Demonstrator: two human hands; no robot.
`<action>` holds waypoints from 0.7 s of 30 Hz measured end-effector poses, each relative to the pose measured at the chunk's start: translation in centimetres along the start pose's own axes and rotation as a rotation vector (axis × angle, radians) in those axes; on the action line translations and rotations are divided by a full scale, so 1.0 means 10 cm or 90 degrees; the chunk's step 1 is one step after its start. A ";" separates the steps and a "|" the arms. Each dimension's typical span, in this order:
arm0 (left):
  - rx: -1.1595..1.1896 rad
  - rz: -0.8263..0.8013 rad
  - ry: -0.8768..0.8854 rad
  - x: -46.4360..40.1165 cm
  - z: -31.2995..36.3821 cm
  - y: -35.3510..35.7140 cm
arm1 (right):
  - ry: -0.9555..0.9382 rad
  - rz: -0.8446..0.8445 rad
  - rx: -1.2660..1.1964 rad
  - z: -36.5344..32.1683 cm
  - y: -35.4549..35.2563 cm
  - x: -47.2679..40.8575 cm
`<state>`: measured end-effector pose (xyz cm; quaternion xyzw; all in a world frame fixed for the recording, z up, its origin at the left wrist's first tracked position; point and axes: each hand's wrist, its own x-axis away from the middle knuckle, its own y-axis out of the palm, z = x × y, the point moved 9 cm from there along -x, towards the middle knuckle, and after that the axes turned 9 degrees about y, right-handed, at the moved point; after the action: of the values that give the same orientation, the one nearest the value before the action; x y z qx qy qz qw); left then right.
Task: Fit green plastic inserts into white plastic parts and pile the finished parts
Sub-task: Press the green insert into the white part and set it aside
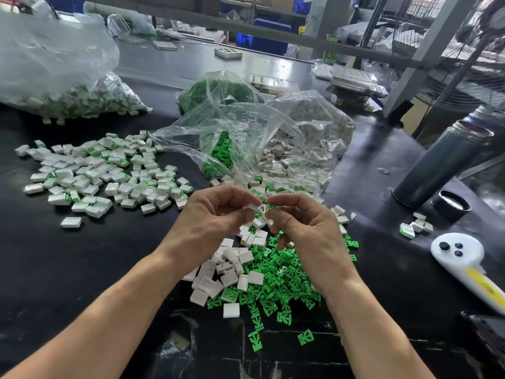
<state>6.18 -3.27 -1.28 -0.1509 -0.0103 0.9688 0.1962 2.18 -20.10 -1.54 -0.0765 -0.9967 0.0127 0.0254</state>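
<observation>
Mid-frame, the left hand (216, 214) pinches a white part (252, 207) while the right hand (303, 222) pinches a green insert (271, 206) just beside it. Looks like the fitting step, so next they need lining up and pressing together. Finished pile (103, 176) sits centre left. Clear bags (273, 138) behind hold loose green and white pieces.

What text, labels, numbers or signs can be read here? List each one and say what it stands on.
None can be read.
The yellow strip on the white handheld device: any marks are too blurred to read.
A faint scrawl on the grey post at the back: too blurred to read.
The dark flask, the clear bags, the white part and green insert held in the left hand and right hand: no print shows.
</observation>
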 end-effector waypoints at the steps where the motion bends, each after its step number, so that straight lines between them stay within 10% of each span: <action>1: 0.004 0.004 -0.002 0.00 0.00 0.00 | 0.000 -0.004 0.001 0.00 0.01 0.00; 21: 0.271 0.037 -0.112 0.02 -0.14 0.14 | -0.054 0.029 -0.045 -0.07 0.02 0.04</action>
<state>5.91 -4.51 -2.75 -0.0210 0.1817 0.9639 0.1938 1.84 -19.80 -0.85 -0.0994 -0.9947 -0.0190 -0.0199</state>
